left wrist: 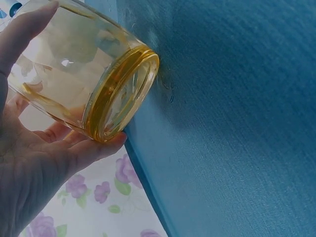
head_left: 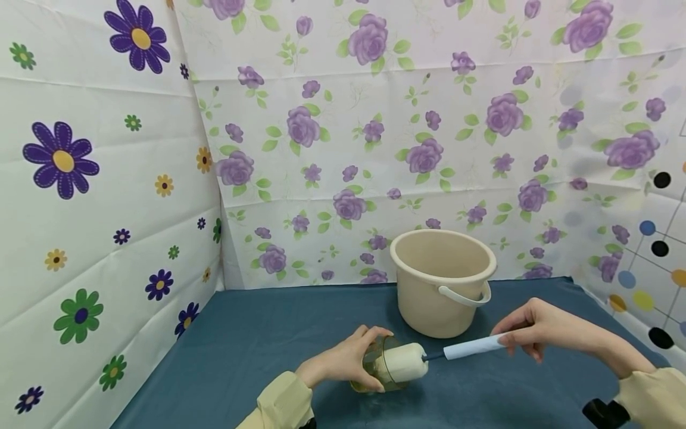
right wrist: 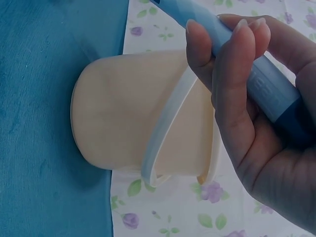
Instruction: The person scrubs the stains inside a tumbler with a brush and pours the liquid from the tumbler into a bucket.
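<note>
My left hand grips a transparent amber drinking glass, fingers and thumb around its sides. The glass is tilted onto its side just over the cloth, its mouth toward the right. Partly inside that mouth is the white sponge head of a bottle brush; the inner end shows only through the glass. From the sponge a thin dark stem runs to the brush's pale blue handle. My right hand pinches this handle between thumb and fingers. A dark blue end of the handle shows in the right wrist view.
Behind the hands stands a cream bucket with its white handle hanging down in front. A dark blue cloth covers the table. Flower-patterned sheets hang at the back and left, a dotted one at the right.
</note>
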`<state>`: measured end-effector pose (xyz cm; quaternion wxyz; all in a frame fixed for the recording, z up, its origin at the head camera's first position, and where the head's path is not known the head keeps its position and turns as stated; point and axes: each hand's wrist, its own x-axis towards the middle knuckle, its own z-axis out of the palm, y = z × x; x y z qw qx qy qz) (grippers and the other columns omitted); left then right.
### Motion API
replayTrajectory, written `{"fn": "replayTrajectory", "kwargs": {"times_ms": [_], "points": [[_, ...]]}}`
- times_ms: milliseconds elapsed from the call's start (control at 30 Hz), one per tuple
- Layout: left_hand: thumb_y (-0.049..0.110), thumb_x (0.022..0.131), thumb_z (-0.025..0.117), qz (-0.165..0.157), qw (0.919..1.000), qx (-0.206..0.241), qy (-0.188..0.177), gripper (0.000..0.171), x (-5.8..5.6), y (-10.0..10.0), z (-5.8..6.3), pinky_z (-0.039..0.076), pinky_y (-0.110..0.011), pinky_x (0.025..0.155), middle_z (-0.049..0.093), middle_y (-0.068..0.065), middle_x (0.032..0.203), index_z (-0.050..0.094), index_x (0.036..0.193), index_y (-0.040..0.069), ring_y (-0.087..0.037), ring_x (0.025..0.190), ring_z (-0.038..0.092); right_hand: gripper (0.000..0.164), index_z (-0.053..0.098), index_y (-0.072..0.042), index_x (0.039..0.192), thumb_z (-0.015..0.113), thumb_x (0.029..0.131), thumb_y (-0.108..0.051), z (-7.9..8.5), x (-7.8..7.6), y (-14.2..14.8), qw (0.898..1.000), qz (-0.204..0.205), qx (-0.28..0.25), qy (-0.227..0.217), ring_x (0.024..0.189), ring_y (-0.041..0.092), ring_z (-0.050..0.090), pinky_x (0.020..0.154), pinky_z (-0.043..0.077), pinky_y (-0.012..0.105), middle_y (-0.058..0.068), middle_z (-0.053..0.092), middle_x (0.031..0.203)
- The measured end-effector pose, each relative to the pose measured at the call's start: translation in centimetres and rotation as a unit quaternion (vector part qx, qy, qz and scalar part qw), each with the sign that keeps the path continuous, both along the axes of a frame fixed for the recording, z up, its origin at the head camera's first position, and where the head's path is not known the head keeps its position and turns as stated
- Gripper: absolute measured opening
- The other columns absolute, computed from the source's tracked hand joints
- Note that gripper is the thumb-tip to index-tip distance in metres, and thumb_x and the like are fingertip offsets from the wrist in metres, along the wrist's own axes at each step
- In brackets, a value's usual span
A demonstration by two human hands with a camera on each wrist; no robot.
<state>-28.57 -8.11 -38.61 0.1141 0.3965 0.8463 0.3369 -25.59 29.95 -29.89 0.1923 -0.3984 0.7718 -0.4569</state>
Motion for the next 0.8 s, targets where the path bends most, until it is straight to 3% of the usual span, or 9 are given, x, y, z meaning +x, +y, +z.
{"fn": "replayTrajectory", "kwargs": {"times_ms": [233,800], "points": [[0.028,0.073,0.078,-0.001,0.9999,0.003,-0.01,0.076,0.02,0.02,-0.02,0.041,-0.032,0.083,0.035,0.004,0.106,0.032,0.134,0.028,-0.017,0.106,0.043,0.024,0.063,0.003,0.109,0.044,0.093,0.003,0.02,0.05,-0.02,1.0,0.015,-0.005,0.002,0.044,0.027,0.051,0.04,0.046,0.036,0.015,0.063,0.075],[0.027,0.071,0.079,0.006,0.9999,-0.005,-0.006,0.078,-0.06,0.02,0.17,0.042,-0.036,0.08,0.035,0.003,0.106,0.033,0.134,0.03,-0.017,0.105,0.042,0.027,0.061,0.003,0.113,0.043,0.093,0.005,0.29,-0.02,0.24,1.0,0.012,-0.021,0.01,0.047,0.019,0.054,0.041,0.046,0.037,0.017,0.063,0.077]]}}
